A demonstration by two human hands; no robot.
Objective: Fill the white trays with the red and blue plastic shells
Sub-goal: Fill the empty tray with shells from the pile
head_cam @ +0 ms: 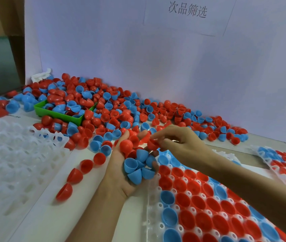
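Nearest me, a white dimpled plastic tray (pixel 151 215) on the pale tabletop (pixel 39 198) holds red and blue shells. Above its far-left corner, my left hand (pixel 121 173) cups a clutch of blue and red plastic half-shells (pixel 137 163) while my right hand (pixel 178 142) pinches one red shell (pixel 151 144). Beyond lie the loose shell heap (pixel 114 109) and white backboard (pixel 138 58).

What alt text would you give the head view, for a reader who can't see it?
A person's left hand cups a handful of red and blue plastic shells while the right hand pinches one red shell above a nearly full white tray. Behind them a loose pile of shells surrounds a green bin.
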